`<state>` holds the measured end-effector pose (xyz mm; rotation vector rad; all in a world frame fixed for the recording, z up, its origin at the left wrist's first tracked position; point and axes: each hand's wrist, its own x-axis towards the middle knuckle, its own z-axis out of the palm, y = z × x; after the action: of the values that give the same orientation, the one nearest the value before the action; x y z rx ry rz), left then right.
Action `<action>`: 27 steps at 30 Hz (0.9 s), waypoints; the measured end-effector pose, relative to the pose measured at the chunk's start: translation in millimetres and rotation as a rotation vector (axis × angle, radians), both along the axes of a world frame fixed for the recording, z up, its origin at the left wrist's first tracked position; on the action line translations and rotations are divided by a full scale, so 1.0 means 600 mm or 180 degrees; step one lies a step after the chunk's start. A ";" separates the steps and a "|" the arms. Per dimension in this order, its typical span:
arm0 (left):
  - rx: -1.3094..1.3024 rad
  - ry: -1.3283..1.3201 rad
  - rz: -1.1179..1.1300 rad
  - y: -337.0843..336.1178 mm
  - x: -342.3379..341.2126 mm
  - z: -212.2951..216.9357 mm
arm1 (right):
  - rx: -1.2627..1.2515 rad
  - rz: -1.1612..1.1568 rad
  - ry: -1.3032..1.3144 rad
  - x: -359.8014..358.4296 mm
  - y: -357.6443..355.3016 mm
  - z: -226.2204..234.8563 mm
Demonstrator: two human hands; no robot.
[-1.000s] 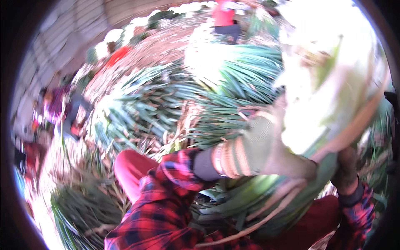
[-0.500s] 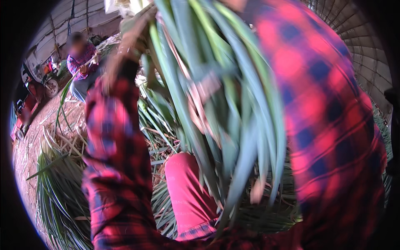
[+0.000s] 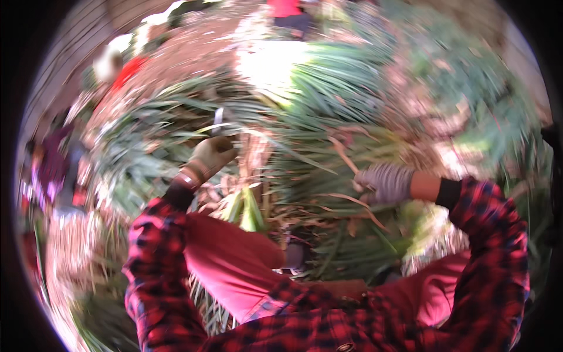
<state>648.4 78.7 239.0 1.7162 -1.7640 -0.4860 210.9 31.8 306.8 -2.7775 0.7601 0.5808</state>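
Observation:
My left hand [image 3: 212, 155], in a tan glove, is closed in a fist with a thin metal blade [image 3: 218, 119] sticking up out of it. It hovers over the left part of a big heap of long green leaves [image 3: 328, 111]. In a grey glove, my right hand [image 3: 384, 182] is pushed into the heap, its fingers curled around dry brown and green leaf stalks [image 3: 346, 202]. A short green leaf stub [image 3: 249, 211] stands between my hands, just past my knee. The picture is blurred.
My knees in red trousers [image 3: 234, 258] fill the lower middle, framed by red-and-black checked sleeves. More leaf bundles lie at the left [image 3: 135, 158] and right [image 3: 487, 117]. Brown littered ground [image 3: 182, 58] lies beyond, with a person in red [image 3: 287, 12] and a person in purple [image 3: 53, 164].
My arms, raised high with a leaf bundle half a second ago, are down now. The bundle is out of my hands, and both hands are back at the heap.

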 end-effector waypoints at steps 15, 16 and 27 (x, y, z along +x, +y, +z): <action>0.1789 0.0259 -0.2821 -0.113 -0.885 -0.345 | 0.2342 -0.6330 -0.3939 -0.767 0.264 -0.595; 0.1749 0.0227 -0.2902 -0.107 -0.923 -0.375 | 0.2359 -0.6449 -0.4494 -0.756 0.268 -0.641; 0.0342 -0.0581 -0.2486 -0.149 -1.135 -0.512 | -0.0559 -0.7061 -0.4723 -0.669 0.186 -0.807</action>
<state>-32.9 -10.6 -68.0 1.0982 -2.5652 -0.7722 -190.5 143.7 -177.2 -0.3319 2.1012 -1.5179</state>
